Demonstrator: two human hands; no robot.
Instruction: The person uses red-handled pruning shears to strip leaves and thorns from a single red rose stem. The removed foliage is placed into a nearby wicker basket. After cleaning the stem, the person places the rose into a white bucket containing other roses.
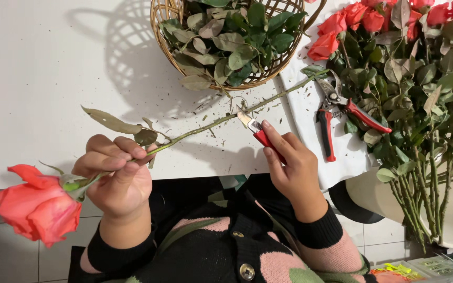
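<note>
Coral rose [38, 207] stem in left grip [114, 175]; right grip [289, 165] around red-handled knife [258, 133].

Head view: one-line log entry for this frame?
left hand holds rose by stem | right hand holds knife, blade at stem | pruners on cloth | basket of leaves behind

white table [38, 63] | grey tiled floor [6, 251] | hard light, sharp shadows

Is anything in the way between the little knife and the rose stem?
No, nothing visible. The right hand holds the red-handled knife with its blade tip right at the stem, which the left hand holds. Only tiny leaf bits lie on the table nearby.
</note>
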